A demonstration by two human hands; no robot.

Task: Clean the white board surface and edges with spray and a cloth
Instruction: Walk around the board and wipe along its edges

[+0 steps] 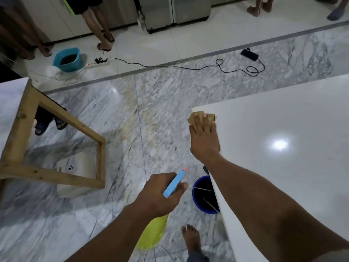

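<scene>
The glossy white board (pixel 283 133) fills the right side, its near-left corner at centre right. My right hand (pixel 204 140) lies flat on a tan cloth (pixel 194 118), pressing it onto that corner and the left edge. My left hand (pixel 160 193) hangs over the floor, left of the board, gripping a spray bottle (pixel 174 183) with a blue head, pink nozzle and yellow-green body below my wrist. The nozzle points up and to the right.
A dark blue bucket (pixel 204 193) stands on the marble floor under the board's left edge, beside my bare foot (pixel 190 237). A wooden frame (pixel 56 118) with another white board stands at left. A teal bucket (pixel 67 58), power strip and cable lie farther off. Several people's legs stand at the back.
</scene>
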